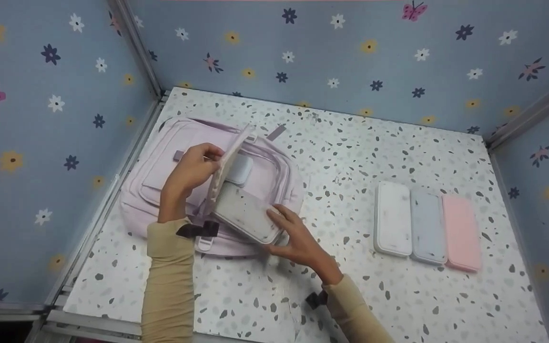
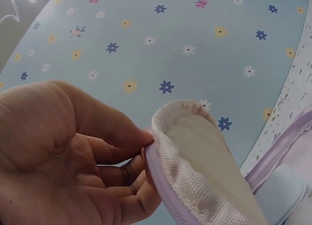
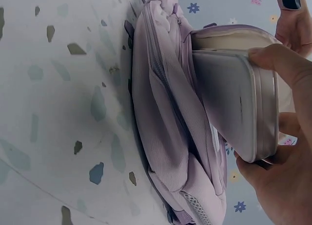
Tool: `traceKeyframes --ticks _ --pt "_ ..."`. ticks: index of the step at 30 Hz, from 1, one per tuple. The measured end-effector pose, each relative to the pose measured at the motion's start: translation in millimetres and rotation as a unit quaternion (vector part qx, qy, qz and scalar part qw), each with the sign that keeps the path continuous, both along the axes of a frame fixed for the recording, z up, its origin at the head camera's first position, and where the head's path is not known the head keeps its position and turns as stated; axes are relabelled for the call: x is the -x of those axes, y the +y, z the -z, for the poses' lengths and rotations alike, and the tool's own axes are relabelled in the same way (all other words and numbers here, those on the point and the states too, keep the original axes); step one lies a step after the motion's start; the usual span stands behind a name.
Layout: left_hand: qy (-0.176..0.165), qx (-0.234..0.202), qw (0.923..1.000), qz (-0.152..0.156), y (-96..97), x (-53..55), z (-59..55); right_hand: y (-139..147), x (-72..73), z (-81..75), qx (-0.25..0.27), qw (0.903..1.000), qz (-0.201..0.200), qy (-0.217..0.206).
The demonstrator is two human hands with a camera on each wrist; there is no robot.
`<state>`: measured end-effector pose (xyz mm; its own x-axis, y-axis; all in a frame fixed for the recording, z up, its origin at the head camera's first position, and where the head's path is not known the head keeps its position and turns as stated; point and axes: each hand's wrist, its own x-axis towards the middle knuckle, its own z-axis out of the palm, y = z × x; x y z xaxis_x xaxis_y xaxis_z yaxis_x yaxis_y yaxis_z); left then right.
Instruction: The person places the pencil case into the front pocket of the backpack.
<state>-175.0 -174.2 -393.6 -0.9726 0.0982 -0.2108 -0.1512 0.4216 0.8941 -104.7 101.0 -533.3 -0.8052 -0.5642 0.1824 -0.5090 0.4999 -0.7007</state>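
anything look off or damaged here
Right of the backpack, small dark marks dot the white case and pale blue case, looking odd beside the plainer pink case; scuffs or print, I can't tell. The gray case the right hand holds has similar marks. Nothing looks spilled.

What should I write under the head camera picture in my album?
Left hand holds up a lilac backpack's flap, right hand grips a gray case, and three cases lie in a row.
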Motion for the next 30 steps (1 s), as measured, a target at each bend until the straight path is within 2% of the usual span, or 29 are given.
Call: traceKeyframes --ticks 8,13,18,30 --pt "0.003 -0.008 1.0 0.003 -0.3 -1.1 -1.7 -9 8.9 -0.8 0.024 0.9992 0.031 0.002" --pt "0.0 -0.011 0.9999 -0.002 -0.8 -1.1 -1.7 -20 15.8 -1.6 0.011 0.9992 0.039 0.003" --pt "0.005 -0.005 1.0 -0.005 -0.9 0.3 0.5 -34 22.4 -2.7 -0.008 0.9993 0.037 0.003" --pt "0.009 -0.006 0.9999 -0.007 -1.2 -0.2 0.9 -56 40.1 2.9 -0.019 0.9997 0.015 0.01"
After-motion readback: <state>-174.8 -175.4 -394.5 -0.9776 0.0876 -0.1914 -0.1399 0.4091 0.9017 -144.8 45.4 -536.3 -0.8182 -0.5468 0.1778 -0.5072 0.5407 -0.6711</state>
